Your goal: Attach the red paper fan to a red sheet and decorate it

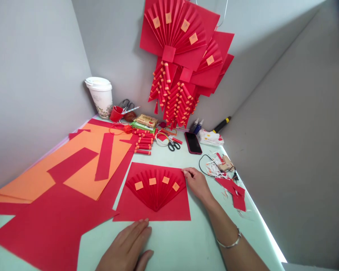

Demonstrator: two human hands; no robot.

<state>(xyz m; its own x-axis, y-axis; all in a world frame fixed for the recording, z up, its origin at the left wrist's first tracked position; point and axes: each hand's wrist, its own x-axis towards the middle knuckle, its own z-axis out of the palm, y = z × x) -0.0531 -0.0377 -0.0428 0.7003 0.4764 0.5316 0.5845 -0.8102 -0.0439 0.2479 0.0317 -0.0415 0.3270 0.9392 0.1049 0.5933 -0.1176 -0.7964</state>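
A red pleated paper fan (157, 194) with several small orange squares along its arc lies on a red paper sheet (176, 209) in front of me. My right hand (197, 183) is at the sheet's upper right corner, thumb and fingertips pinched on its edge beside the fan's right end. Flat near the sheet's lower edge, my left hand (128, 244) has its fingers stretched out, the fingertips touching the paper's border. The fan's point faces towards me.
Orange sheets (39, 169) and red paper (53, 222) cover the left. Behind lie red paper tubes (143, 143), scissors (173, 145), and a phone (193, 143). Paper scraps (237, 195) and a black cable (205, 169) are right. Finished fan ornaments (169, 56) hang above; a white cup (100, 98) stands back left.
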